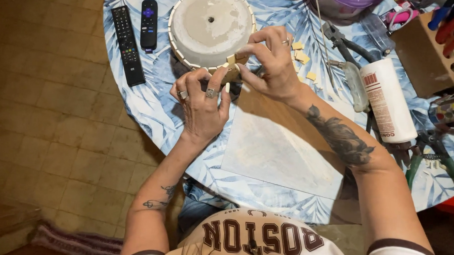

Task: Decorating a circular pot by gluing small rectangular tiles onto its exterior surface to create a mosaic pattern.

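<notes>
Upturned grey pot (210, 26) is set at 12 o'clock on the worktop (152, 110). A small tan tile (233, 60) is pinched against its rim by both hands, left (202, 104), right (274, 61). Two remotes (137, 34) are laid at 10 o'clock; loose tiles (302, 57) and a white red-labelled tube (389, 100) at 2 o'clock.

I see upper left: two remotes (137, 36) | right: white glue bottle (387, 100), pliers (440, 155) | centre: pale board (281, 154)
</notes>
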